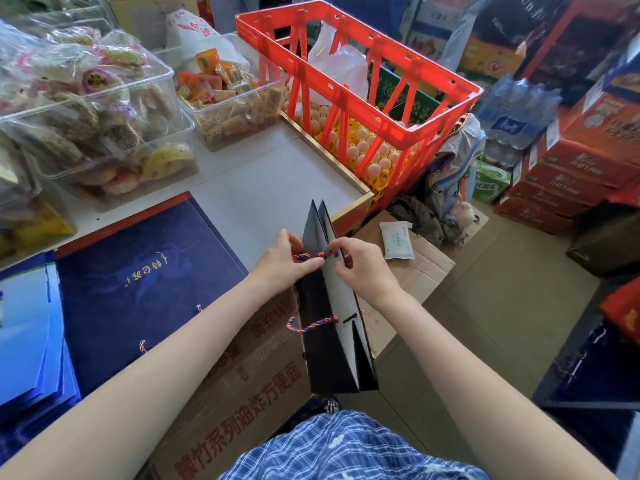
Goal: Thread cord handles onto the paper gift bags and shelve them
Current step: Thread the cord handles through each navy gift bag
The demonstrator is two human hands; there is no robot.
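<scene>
Closest in, a cardboard box with red print sits right under the arms. Above it both hands hold a dark folded gift bag edge-up: left hand pinches the striped cord, right hand pinches the bag's top edge where the cord goes in. Left of that, a flat blue bag lies on the bench. Farther back are clear snack bins and a red crate over egg trays.

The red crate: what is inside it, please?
Inside the red crate lies a white plastic bag. Eggs on yellow trays show through its lower bars. Anything beneath the bag is covered.
</scene>
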